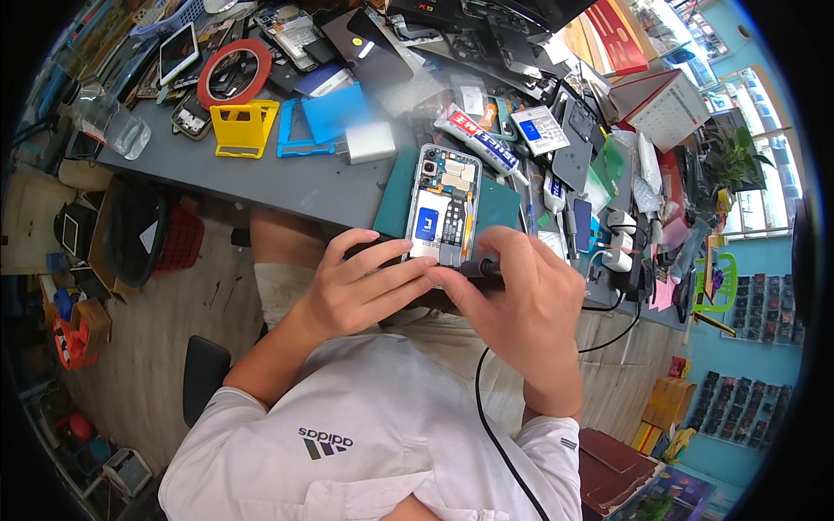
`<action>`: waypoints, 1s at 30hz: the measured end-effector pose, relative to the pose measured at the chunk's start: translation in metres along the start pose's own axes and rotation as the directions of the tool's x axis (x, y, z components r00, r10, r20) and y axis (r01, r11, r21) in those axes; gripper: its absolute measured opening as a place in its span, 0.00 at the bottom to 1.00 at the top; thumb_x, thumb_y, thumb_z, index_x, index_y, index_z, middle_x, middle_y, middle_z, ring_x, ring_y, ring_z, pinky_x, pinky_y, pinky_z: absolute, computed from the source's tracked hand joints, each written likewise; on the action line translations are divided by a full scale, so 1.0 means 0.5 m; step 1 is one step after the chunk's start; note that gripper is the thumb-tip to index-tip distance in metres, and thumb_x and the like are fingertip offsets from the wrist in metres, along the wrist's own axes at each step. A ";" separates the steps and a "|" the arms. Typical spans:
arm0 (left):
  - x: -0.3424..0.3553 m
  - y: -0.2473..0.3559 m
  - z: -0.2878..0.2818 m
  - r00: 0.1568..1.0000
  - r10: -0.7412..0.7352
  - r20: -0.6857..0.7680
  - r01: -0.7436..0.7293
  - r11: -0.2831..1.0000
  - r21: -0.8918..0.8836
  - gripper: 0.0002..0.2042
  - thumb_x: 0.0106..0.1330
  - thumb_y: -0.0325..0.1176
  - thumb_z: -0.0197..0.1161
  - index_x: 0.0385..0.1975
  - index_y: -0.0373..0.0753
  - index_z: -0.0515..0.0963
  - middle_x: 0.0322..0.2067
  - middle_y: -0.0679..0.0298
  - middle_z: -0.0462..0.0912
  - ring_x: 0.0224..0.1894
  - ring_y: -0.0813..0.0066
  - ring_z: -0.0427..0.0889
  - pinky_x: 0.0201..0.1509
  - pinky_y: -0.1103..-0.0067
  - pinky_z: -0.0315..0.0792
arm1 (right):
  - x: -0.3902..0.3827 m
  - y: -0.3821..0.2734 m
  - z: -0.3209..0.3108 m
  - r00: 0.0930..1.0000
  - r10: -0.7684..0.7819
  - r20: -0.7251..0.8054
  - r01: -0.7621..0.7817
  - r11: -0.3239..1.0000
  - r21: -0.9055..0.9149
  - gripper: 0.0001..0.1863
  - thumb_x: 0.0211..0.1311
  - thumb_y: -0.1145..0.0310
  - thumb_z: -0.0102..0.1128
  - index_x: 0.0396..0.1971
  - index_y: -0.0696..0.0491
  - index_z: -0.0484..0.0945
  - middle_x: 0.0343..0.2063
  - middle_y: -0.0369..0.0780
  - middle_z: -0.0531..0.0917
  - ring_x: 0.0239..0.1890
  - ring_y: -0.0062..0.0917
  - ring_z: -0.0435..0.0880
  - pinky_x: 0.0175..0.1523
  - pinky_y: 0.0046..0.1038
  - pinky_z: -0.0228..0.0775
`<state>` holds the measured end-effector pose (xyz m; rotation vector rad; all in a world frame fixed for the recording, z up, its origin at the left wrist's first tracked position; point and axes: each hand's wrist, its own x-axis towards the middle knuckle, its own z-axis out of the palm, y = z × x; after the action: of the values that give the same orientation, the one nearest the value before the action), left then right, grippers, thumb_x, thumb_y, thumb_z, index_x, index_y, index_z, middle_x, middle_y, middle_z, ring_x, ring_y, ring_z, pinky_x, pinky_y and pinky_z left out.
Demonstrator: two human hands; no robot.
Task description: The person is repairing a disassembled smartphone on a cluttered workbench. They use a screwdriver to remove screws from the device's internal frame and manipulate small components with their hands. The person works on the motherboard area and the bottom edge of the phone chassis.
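Opened silver-framed smartphone: head view, innards exposed; round dark camera upper left, silvery blue-labelled battery, orange strip at right.
Place: on the flat dark-green mat, near the grey desk's front edge.
Left hand: fingers loosely spread, tips at the phone's lower left.
Right hand: narrowed around a black cylindrical tool by the phone's bottom.

Lettering marks the white shirt and slanted tube.

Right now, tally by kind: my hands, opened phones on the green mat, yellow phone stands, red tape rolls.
Left hand and right hand: 2
Opened phone on the green mat: 1
Yellow phone stand: 1
Red tape roll: 1
Total: 5
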<state>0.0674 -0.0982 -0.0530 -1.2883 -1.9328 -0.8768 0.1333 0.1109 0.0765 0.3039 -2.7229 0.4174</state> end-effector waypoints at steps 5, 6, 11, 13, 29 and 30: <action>0.003 0.000 -0.005 1.000 0.002 0.022 -0.002 1.000 0.010 0.12 0.65 0.33 0.73 0.47 0.47 0.92 0.53 0.72 0.92 0.59 0.71 0.85 0.64 0.67 0.73 | -0.008 0.003 0.025 0.998 0.046 -0.043 -0.042 0.994 0.099 0.19 0.61 0.62 0.82 0.43 0.52 0.80 0.22 0.34 0.81 0.22 0.29 0.82 0.24 0.32 0.66; 0.001 -0.001 -0.005 1.000 0.002 0.024 -0.002 1.000 0.005 0.12 0.65 0.33 0.73 0.47 0.47 0.92 0.53 0.72 0.92 0.59 0.71 0.85 0.64 0.67 0.73 | -0.010 -0.002 0.022 0.997 0.069 -0.018 -0.068 0.997 0.023 0.19 0.61 0.62 0.82 0.43 0.53 0.80 0.21 0.34 0.81 0.22 0.29 0.82 0.24 0.32 0.66; 0.006 0.000 -0.007 1.000 0.001 0.024 -0.001 1.000 -0.001 0.12 0.65 0.33 0.72 0.47 0.47 0.92 0.54 0.72 0.91 0.60 0.72 0.84 0.64 0.67 0.73 | -0.008 0.007 0.021 0.999 0.022 -0.033 -0.017 0.988 0.156 0.18 0.63 0.61 0.81 0.43 0.52 0.80 0.18 0.33 0.79 0.19 0.29 0.81 0.23 0.33 0.66; 0.002 -0.002 -0.006 1.000 0.005 0.021 -0.005 1.000 0.001 0.12 0.65 0.33 0.72 0.47 0.47 0.92 0.55 0.72 0.91 0.60 0.72 0.84 0.65 0.67 0.73 | -0.006 0.008 0.025 0.999 0.022 -0.039 -0.015 0.984 0.175 0.18 0.63 0.61 0.81 0.44 0.52 0.80 0.18 0.33 0.79 0.19 0.30 0.81 0.23 0.33 0.67; 0.000 0.000 -0.004 1.000 -0.006 0.013 0.006 1.000 -0.001 0.12 0.65 0.33 0.71 0.48 0.47 0.92 0.55 0.73 0.91 0.60 0.73 0.84 0.64 0.67 0.73 | 0.000 0.001 0.017 0.999 -0.024 -0.043 0.028 0.994 0.103 0.18 0.63 0.69 0.78 0.49 0.53 0.80 0.23 0.35 0.82 0.21 0.31 0.81 0.26 0.33 0.69; 0.001 0.000 -0.002 1.000 -0.005 0.011 0.005 1.000 0.002 0.12 0.65 0.33 0.72 0.47 0.47 0.92 0.54 0.73 0.91 0.60 0.73 0.84 0.64 0.67 0.73 | 0.000 0.001 0.018 0.998 -0.025 -0.051 0.031 0.992 0.121 0.18 0.64 0.68 0.79 0.48 0.53 0.80 0.23 0.35 0.82 0.21 0.31 0.81 0.26 0.33 0.68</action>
<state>0.0674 -0.0989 -0.0520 -1.2908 -1.9457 -0.8717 0.1302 0.1084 0.0684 0.3590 -2.6469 0.5774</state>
